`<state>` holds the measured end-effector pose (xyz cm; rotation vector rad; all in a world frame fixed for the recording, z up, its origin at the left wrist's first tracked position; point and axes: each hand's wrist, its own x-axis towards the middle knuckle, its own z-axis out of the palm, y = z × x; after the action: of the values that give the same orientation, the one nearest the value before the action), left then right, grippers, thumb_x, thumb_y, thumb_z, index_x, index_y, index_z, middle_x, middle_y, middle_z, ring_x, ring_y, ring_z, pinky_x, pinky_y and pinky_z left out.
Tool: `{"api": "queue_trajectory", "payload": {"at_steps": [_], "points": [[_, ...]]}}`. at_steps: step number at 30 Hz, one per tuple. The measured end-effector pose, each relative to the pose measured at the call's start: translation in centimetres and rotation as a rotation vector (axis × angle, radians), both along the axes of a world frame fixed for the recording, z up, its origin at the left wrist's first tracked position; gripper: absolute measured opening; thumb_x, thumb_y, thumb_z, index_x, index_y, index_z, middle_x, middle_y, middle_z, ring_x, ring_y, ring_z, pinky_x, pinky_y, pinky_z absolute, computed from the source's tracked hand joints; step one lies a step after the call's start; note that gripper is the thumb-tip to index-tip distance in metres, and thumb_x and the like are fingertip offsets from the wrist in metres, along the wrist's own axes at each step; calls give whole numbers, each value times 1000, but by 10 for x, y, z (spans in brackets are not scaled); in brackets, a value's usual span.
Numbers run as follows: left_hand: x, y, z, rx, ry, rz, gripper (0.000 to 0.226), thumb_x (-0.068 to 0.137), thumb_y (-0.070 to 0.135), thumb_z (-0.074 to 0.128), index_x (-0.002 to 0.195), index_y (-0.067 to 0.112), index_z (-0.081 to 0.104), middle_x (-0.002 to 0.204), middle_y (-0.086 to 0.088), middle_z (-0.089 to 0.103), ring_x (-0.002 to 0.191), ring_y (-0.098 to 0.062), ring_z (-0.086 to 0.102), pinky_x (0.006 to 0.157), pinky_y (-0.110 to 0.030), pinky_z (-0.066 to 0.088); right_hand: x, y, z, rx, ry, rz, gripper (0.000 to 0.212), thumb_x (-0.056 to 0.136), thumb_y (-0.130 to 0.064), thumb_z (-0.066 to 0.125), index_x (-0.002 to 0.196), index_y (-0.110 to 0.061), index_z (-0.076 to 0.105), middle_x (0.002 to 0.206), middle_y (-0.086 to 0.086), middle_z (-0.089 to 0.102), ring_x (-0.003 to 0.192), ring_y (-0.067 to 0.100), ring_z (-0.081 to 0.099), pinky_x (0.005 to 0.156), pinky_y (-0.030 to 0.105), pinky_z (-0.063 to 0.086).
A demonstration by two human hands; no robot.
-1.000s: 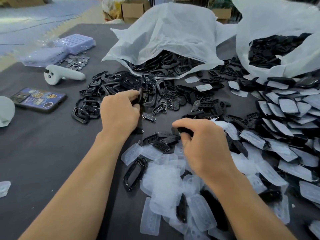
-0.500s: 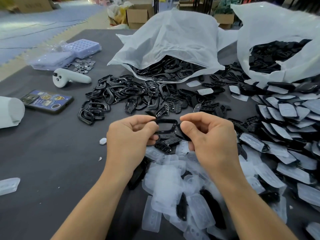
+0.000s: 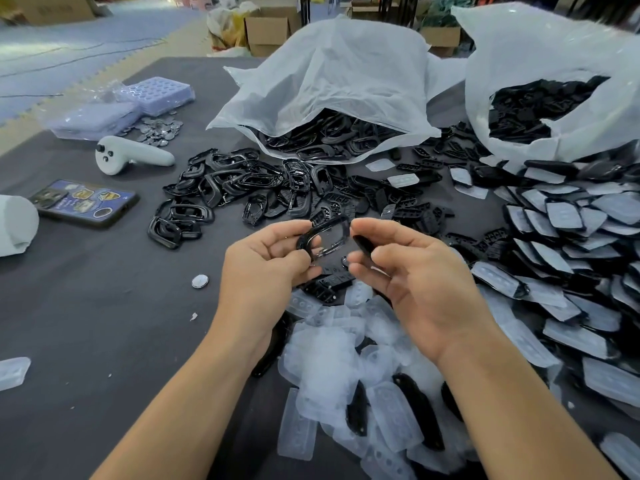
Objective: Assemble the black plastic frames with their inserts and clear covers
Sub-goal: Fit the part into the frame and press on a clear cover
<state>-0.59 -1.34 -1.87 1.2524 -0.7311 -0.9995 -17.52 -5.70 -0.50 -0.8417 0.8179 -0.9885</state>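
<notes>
My left hand [image 3: 268, 268] pinches a black plastic frame [image 3: 333, 227] by its left rim and holds it above the table. Just to the right, my right hand [image 3: 412, 271] grips a black insert [image 3: 363, 244] between thumb and fingers, close to the frame but apart from it. Loose black frames [image 3: 235, 181] lie scattered behind my hands. A heap of clear covers [image 3: 332, 351] lies under and in front of my hands. Assembled pieces with covers [image 3: 568, 244] are stacked at the right.
Two white plastic bags of black parts [image 3: 343, 88] [image 3: 550, 74] stand at the back of the dark table [image 3: 86, 323]. On the left lie a white controller [image 3: 131, 157], a phone [image 3: 83, 202], clear trays [image 3: 121, 105] and small metal discs [image 3: 159, 129].
Both hands rose from the piles with a frame and an insert and came together. Since then they have tilted, and the frame now stands more open to view.
</notes>
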Motion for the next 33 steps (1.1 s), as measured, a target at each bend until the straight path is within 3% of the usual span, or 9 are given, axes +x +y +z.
{"api": "queue_trajectory", "payload": {"at_steps": [4,8,11,16,19,25,27,30,33], "points": [[1,0,-2,-7,11,7,31,95,-15,62,110,11,73,82,-5,79,93,-17,79,67,-24,62,-2,0,-1,-61,18,14,55,84,31,44,113,-4,75,100,12,77,95,22,74,91,33,61],[0,0,-2,0,8,25,32,96,-13,62,111,13,72,90,-11,81,88,-21,80,65,-24,62,0,2,-1,-95,101,-17,57,86,30,50,116,-12,74,105,12,78,93,22,77,77,27,62],[1,-1,-2,4,8,58,32,95,-12,64,110,14,72,95,-19,79,86,-24,80,65,-25,62,1,2,1,-85,141,-26,53,89,23,55,118,-18,72,95,14,79,82,23,78,68,24,61],[1,-1,-3,20,3,86,34,93,-13,65,114,13,71,87,-14,75,83,-24,80,64,-25,62,-1,3,4,-89,166,-54,26,89,19,59,103,-3,63,80,15,77,63,22,74,55,25,59],[0,-1,-3,28,-8,79,34,93,-13,66,113,14,70,90,-17,78,83,-23,80,65,-25,62,-1,5,6,-100,176,-36,21,89,17,60,96,-3,57,77,18,76,52,21,67,48,25,55],[0,0,-3,40,-15,77,32,93,-12,66,112,15,69,80,-9,77,81,-25,80,67,-27,63,-3,3,6,-193,264,-107,31,80,9,72,70,-20,76,64,12,68,45,15,47,43,23,36],[1,0,-2,40,-18,71,31,93,-11,67,112,14,69,82,-10,79,81,-25,80,67,-26,63,-2,3,5,-219,292,-129,30,79,7,76,71,-22,79,56,3,61,46,11,46,45,20,37],[1,1,-2,42,-70,47,29,94,-10,67,108,15,71,84,-9,80,79,-23,80,68,-27,63,-2,3,4,-295,369,-119,29,79,5,78,75,-23,82,58,-2,69,50,9,52,49,18,42],[-2,2,-4,59,-238,31,34,92,-7,68,105,24,74,84,-3,81,81,-20,80,79,-38,65,-1,6,2,-433,617,-157,28,81,-4,79,77,-32,83,65,-7,74,51,7,58,50,16,45]]}}
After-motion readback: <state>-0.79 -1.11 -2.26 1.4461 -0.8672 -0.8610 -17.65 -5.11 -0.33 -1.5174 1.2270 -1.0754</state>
